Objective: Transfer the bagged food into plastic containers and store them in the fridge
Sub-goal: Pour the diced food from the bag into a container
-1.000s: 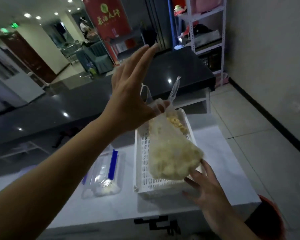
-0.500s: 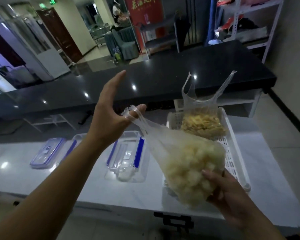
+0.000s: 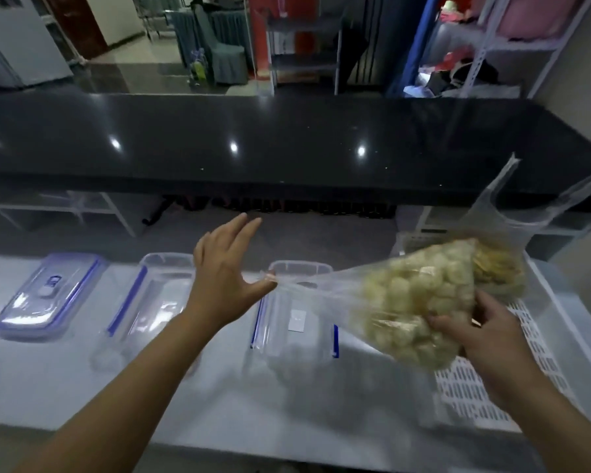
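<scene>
The white desk [image 3: 304, 404] is carrying a white crate [image 3: 485, 380] at its right edge and clear tubs along the middle. Behind it a black counter [image 3: 287, 138] is shining. The bag of pale food [image 3: 413, 305] is hanging tipped over the open tub [image 3: 294, 322]. The right hand [image 3: 481, 322] is gripping its full end. The left hand [image 3: 226, 274] is pinching its mouth, other fingers apart. Food could be spilling onto the desk if the mouth misses.

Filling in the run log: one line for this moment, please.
left hand pinches bag mouth | right hand holds bag bottom | over container | pour not started
</scene>
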